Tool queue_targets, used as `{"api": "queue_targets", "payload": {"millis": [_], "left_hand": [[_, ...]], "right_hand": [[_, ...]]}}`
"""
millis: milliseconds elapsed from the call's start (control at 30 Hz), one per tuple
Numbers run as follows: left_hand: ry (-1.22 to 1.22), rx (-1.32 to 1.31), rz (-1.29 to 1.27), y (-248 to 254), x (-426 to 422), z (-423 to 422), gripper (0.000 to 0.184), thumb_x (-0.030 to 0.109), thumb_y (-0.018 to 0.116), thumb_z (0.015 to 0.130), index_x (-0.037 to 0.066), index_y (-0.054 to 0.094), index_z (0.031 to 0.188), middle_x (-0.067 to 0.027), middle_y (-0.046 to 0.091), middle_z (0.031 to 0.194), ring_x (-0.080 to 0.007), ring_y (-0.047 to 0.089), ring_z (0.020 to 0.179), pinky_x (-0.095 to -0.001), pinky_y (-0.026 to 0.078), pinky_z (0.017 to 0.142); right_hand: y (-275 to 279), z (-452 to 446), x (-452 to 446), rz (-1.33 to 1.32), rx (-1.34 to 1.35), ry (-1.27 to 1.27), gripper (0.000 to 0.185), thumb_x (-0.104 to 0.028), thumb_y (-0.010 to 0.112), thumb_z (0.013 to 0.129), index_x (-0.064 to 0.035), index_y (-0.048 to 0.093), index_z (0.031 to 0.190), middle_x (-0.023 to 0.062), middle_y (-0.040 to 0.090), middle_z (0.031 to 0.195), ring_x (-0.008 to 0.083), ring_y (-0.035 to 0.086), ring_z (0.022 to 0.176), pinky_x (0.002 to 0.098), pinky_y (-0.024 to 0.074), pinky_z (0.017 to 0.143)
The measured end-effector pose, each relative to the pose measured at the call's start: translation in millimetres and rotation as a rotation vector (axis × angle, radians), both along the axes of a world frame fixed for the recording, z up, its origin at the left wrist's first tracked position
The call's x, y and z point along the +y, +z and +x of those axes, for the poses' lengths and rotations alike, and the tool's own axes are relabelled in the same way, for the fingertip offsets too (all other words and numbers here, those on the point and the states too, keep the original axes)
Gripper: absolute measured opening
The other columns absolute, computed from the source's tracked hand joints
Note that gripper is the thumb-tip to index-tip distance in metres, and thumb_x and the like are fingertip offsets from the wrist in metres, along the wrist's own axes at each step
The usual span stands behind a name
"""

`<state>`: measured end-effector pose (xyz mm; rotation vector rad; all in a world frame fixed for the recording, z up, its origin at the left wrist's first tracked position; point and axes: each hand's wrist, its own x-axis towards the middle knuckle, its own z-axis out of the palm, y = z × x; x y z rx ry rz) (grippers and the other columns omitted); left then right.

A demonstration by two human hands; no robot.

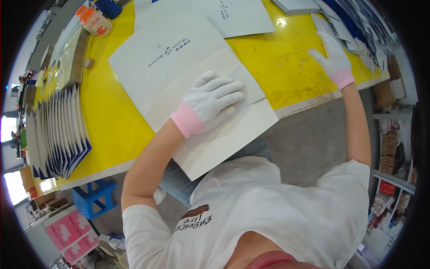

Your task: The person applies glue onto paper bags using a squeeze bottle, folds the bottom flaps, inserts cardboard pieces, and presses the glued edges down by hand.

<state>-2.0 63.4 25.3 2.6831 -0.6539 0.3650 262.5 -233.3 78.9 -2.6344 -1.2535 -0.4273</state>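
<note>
My left hand (212, 101), in a white glove with a pink cuff, lies flat on a large white paper bag (179, 69) printed "NAIVE HOTEL". Its fingers are spread over the folded lower part, whose edge hangs over the table's front. My right hand (333, 58), gloved the same way, is at the right beside a pile of folded paper pieces (345, 33); thumb and fingers are apart and nothing shows between them. Another printed white sheet (244, 18) lies partly under the bag at the top.
The yellow table (107, 125) carries a row of standing folded bags (58, 130) at the left, an orange-capped bottle (94, 21) and a blue container (107, 6) at the top left. A blue stool (95, 199) stands below the left edge. Shelves (394, 148) stand at the right.
</note>
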Motion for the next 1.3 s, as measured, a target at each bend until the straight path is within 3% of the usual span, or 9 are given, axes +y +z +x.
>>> {"api": "queue_targets", "payload": {"millis": [33,100,333,433,533,767,1000,1167,1300], "left_hand": [[0.015,-0.026,0.028,-1.4,-2.0,-1.5,0.036,0.019,0.061,0.087,0.015,0.059,0.123,-0.0032,0.054,0.136,-0.0225,0.049,0.126,-0.0468,0.032,0.108],[0.039,-0.091,0.073,-0.2,-7.8,-2.2,0.036,0.019,0.061,0.086,0.015,0.06,0.122,-0.0036,0.055,0.134,-0.022,0.05,0.125,-0.0469,0.032,0.108],[0.344,-0.249,0.133,84.4,-0.8,-78.7,0.038,0.01,0.065,0.08,0.012,0.064,0.118,-0.0106,0.06,0.127,-0.0295,0.053,0.121,-0.0465,0.034,0.109],[0.599,-0.301,-0.274,79.5,36.2,-131.3,0.054,0.005,0.068,0.073,0.006,0.057,0.126,-0.0177,0.054,0.135,-0.0342,0.047,0.128,-0.046,0.033,0.11],[0.721,0.065,-0.133,48.4,39.0,-152.4,0.072,0.009,0.073,0.072,0.001,0.044,0.137,-0.0196,0.041,0.147,-0.0353,0.039,0.136,-0.0445,0.03,0.113],[0.832,0.255,-0.09,20.4,50.7,-118.9,0.096,0.024,0.081,0.065,0.0,0.031,0.145,-0.0206,0.04,0.145,-0.0376,0.038,0.134,-0.0438,0.033,0.111],[0.853,0.562,0.002,53.1,64.0,-83.0,0.087,0.028,0.082,0.06,0.005,0.043,0.135,-0.0166,0.051,0.124,-0.0347,0.046,0.122,-0.0413,0.039,0.104],[0.828,0.411,0.159,53.8,55.0,-82.5,0.076,0.025,0.082,0.06,0.007,0.049,0.127,-0.0158,0.051,0.119,-0.0346,0.049,0.117,-0.0395,0.039,0.103],[0.863,0.462,0.03,64.1,47.0,-85.6,0.073,0.02,0.081,0.061,0.005,0.049,0.125,-0.0177,0.056,0.117,-0.0364,0.055,0.11,-0.0402,0.044,0.098]], "right_hand": [[-0.3,-31.3,24.7,0.05,-0.003,0.118,0.065,-0.034,0.067,0.087,-0.0053,0.045,0.14,0.019,0.053,0.133,0.0365,0.052,0.119,0.0372,0.0421,0.102],[-3.8,-87.9,75.1,0.209,0.523,0.348,0.072,-0.028,0.072,0.082,-0.0059,0.04,0.143,0.0194,0.051,0.135,0.036,0.05,0.122,0.0372,0.0409,0.104],[-48.6,-97.7,117.0,0.002,0.451,0.356,0.092,-0.026,0.079,0.073,-0.0089,0.028,0.148,0.0167,0.042,0.142,0.036,0.042,0.128,0.0389,0.0396,0.107],[-40.2,-97.1,124.4,-0.011,0.374,0.382,0.096,-0.023,0.081,0.069,-0.0093,0.029,0.148,0.0157,0.041,0.142,0.0353,0.041,0.13,0.0391,0.0395,0.107],[-27.7,-99.3,130.4,-0.054,0.328,0.436,0.1,-0.021,0.084,0.065,-0.0096,0.029,0.148,0.0147,0.041,0.143,0.0343,0.039,0.131,0.0389,0.0394,0.107],[-8.5,-83.8,172.5,-0.36,0.21,0.633,0.107,-0.02,0.087,0.059,-0.0077,0.028,0.148,0.015,0.043,0.14,0.035,0.042,0.128,0.0381,0.0403,0.106],[-1.5,-76.0,188.0,-0.488,0.495,0.498,0.112,-0.019,0.09,0.053,-0.0085,0.03,0.147,0.015,0.045,0.136,0.0357,0.043,0.127,0.0389,0.0412,0.105],[-5.8,-73.9,190.4,-0.436,0.311,0.64,0.104,-0.027,0.088,0.057,-0.0076,0.033,0.144,0.0159,0.047,0.134,0.0344,0.047,0.124,0.0376,0.0417,0.104],[-1.2,-75.3,190.3,-0.395,0.27,0.659,0.095,-0.026,0.087,0.058,-0.0078,0.04,0.138,0.0145,0.054,0.125,0.0337,0.05,0.12,0.0383,0.042,0.103]]}}
